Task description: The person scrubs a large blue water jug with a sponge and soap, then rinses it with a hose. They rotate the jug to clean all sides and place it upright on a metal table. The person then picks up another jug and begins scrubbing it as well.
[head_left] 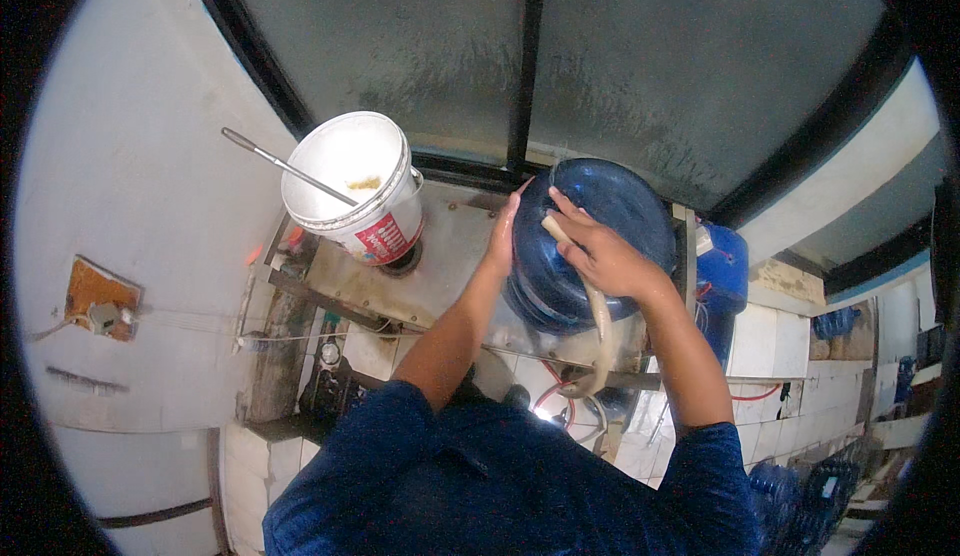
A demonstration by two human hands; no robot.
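Observation:
A large translucent blue water jug (630, 196) stands on the metal-topped bench (450, 221), its broad round end facing up. My left hand (503, 239) lies along the jug's left side with its fingers stretched out flat. Over the jug, my right hand (605, 254) is closed around a pale hose (600, 331), whose end points at the jug's round end. The hose hangs down past the bench's front edge. Left of the jug is a white bucket (335, 226) with a red label, and a thin rod (285, 167) leans out of it.
A dark-framed, wet glass pane (420, 66) rises behind the bench. Right of the bench is a blue container (728, 271). On the left wall is an electrical box (104, 316) with a cable. Several blue jugs (800, 501) stand at the lower right.

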